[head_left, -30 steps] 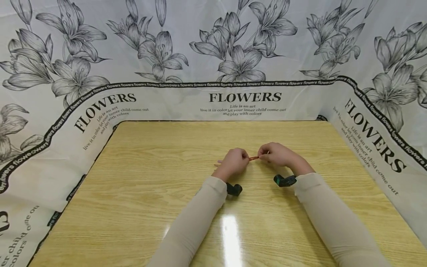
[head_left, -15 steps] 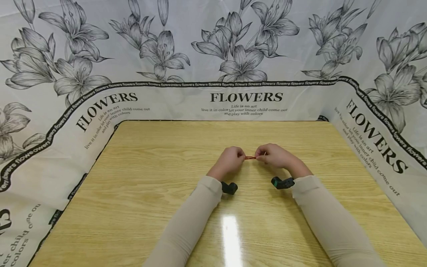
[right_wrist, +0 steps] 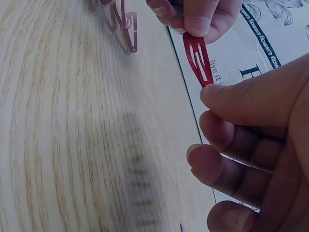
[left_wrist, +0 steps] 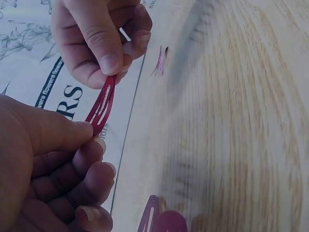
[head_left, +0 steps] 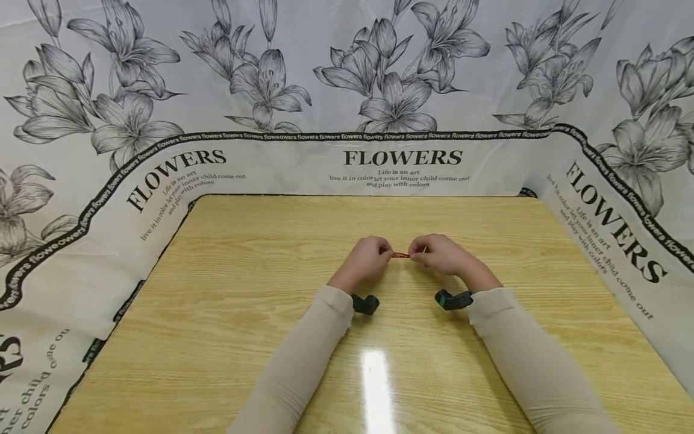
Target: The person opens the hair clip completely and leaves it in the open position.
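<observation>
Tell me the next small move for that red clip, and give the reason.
Probably flex the red clip gently between the left hand and the right hand: they pinch its opposite ends, and its slotted middle is free between them, off the table.

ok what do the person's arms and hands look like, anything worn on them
Long, plain beige sleeves reach both wrists. A black, bent wrist camera juts out by each cuff; the right one shows a green patch. The left hand and right hand are bare.
</observation>
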A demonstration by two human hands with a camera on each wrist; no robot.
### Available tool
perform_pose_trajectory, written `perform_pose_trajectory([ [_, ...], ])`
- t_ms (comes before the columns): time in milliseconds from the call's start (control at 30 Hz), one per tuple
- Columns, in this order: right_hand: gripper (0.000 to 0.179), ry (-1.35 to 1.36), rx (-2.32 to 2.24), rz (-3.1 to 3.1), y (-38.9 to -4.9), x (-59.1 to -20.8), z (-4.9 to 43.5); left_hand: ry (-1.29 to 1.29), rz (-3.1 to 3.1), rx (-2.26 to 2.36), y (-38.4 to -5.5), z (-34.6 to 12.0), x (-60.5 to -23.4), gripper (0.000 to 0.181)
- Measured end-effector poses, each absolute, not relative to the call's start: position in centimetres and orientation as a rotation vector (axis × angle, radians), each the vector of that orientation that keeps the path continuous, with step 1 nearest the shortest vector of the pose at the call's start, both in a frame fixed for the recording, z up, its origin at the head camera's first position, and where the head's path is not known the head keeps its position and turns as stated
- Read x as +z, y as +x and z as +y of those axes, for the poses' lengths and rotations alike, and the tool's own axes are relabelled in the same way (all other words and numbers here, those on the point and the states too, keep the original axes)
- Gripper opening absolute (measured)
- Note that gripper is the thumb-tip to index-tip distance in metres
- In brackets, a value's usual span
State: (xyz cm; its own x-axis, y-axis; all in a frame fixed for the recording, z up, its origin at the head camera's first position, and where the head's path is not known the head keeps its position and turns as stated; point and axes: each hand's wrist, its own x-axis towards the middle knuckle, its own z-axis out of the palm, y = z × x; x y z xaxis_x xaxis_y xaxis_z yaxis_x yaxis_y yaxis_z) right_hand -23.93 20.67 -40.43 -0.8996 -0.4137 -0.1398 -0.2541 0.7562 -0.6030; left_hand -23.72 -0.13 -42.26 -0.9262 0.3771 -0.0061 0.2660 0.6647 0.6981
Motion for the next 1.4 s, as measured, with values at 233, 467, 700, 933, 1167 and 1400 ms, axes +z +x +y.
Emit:
perform_pose_trajectory([
  [233,0.014,-0.561,-0.894,2.750,-23.9,-40.6,19.7,0.506,2.706,1.159,-23.7,-1.2,-42.1,0.020],
  [467,0.008,-0.588,-0.950,2.789,-23.8,-40.7,18.5,0.419,2.703,1.338,-23.5,-2.2,-42.2,0.013],
  [700,0.009,-0.618,-0.938,2.830,-23.8,-40.7,17.5,0.485,2.829,1.262,-23.5,-3.3,-42.0,0.014],
  [933,0.010,-0.618,-0.953,2.838,-23.8,-40.8,16.7,0.487,2.837,1.259,-23.6,-4.2,-42.4,0.014],
  [1167,0.011,-0.611,-1.003,2.825,-23.7,-41.0,15.9,0.425,2.818,1.291,-23.4,-4.8,-42.5,0.012],
  [1400,0.012,-0.644,-1.051,2.829,-23.8,-41.7,15.4,0.415,2.793,1.332,-23.2,-5.4,-42.8,0.013],
])
